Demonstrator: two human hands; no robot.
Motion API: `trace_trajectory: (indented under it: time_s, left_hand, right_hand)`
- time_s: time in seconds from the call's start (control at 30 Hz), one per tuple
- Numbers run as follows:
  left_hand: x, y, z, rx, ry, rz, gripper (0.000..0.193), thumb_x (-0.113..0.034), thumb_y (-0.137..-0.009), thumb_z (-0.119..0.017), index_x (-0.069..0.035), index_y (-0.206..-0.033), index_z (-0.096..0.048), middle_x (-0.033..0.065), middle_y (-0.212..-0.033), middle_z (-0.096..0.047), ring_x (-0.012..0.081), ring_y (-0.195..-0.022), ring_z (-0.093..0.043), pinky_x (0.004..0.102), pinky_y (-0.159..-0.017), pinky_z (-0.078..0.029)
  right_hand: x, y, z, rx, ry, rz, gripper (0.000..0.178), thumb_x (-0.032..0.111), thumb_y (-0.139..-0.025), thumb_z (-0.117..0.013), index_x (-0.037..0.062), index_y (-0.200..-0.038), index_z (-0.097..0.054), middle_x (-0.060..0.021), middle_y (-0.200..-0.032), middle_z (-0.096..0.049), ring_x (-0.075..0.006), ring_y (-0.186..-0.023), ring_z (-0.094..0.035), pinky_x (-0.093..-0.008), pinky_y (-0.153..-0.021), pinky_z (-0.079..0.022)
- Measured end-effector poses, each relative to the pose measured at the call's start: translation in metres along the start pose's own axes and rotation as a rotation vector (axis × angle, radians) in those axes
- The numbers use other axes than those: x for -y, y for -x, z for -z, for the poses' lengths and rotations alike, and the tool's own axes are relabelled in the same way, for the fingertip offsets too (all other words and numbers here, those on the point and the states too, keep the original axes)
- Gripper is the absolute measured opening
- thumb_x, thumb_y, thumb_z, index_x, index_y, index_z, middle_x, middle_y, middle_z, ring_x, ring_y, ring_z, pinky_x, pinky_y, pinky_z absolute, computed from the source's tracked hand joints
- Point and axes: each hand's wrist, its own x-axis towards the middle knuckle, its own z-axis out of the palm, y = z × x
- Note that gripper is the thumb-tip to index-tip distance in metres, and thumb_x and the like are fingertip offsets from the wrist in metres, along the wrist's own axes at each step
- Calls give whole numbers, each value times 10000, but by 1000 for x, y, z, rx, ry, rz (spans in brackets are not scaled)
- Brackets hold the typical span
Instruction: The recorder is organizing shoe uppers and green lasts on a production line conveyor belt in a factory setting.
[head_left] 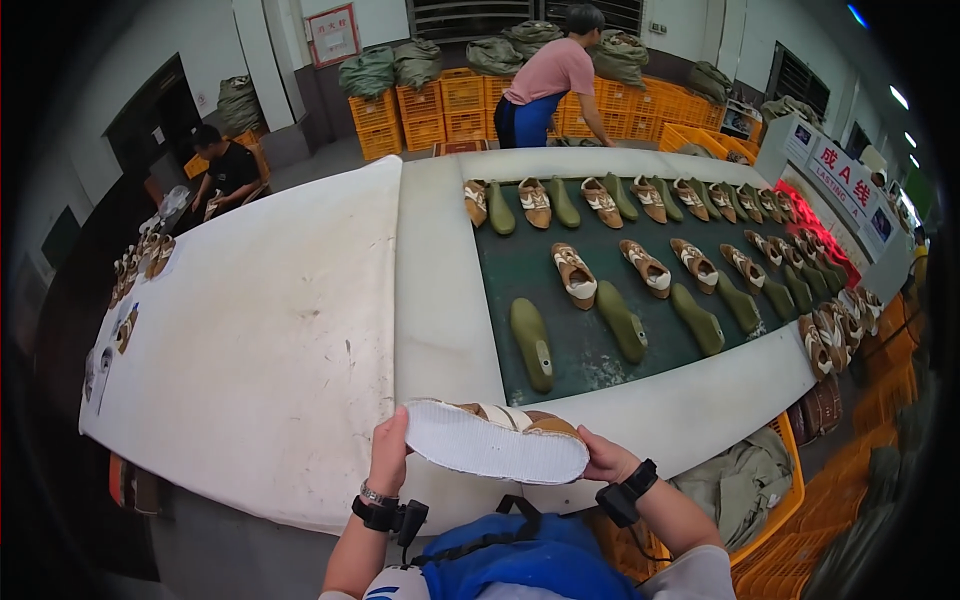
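A brown and white shoe upper is held up sideways in front of me, its white stitched underside facing me. My left hand grips one end of it, fingers mostly hidden behind. At the other end my right hand grips it too, with the thumb side against the brown part. Beyond it lies a dark green conveyor belt, carrying rows of brown and white shoe uppers and green shoe lasts. The nearest last stands on the belt just past the held upper.
A wide white tabletop spreads to my left. At my right, an orange crate holds grey-green cloth, near more shoes on the table edge. Across the belt a person in pink leans over; another person sits far left.
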Motion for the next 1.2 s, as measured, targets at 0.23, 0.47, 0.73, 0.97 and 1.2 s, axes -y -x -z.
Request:
trace_trajectory:
  time_s: [0.23, 0.47, 0.73, 0.97, 1.2]
  left_hand:
    - [26, 2, 56, -34, -262, 122, 303, -227, -918, -493, 18, -1084, -556, 110, -921, -642, 169, -836, -619, 279, -758, -496]
    - [83, 22, 100, -99, -533, 86, 297, -191, -870, -551, 26, -1072, -572, 125, -925, -653, 195, -831, -631, 277, -738, -490]
    - [99, 41, 78, -105, -925, 38, 267, -180, -858, -549, 8, -1038, -612, 196, -983, -632, 329, -917, -602, 355, -809, -475]
    - [91, 34, 65, -104, -980, -8, 263, -201, -856, -547, -8, -1020, -616, 204, -948, -638, 339, -898, -615, 367, -770, -491]
    - [74, 30, 62, -44, -966, -137, 300, -249, -834, -615, -57, -1064, -606, 206, -949, -634, 337, -864, -618, 375, -736, -498]
  right_hand:
    - [85, -54, -12, -109, 1094, 300, 279, 293, -849, -591, 35, -945, -542, -28, -721, -580, -119, -647, -553, -254, -593, -448]
    - [167, -189, 15, -606, 1815, 361, 329, 339, -755, -617, 77, -949, -575, -148, -881, -649, -324, -844, -620, -406, -745, -484]
    - [159, -315, 71, -809, 1686, 244, 239, 136, -819, -512, 110, -1050, -567, -161, -991, -628, -329, -938, -603, -413, -806, -480]
    - [149, -305, 69, -701, 1581, 326, 463, 76, -790, -508, 116, -1247, -444, -224, -989, -608, -370, -901, -587, -446, -790, -460]
    - [96, -186, 74, -249, 1606, 466, 310, 149, -776, -572, 59, -1072, -581, -108, -735, -621, -236, -682, -610, -335, -637, -478]
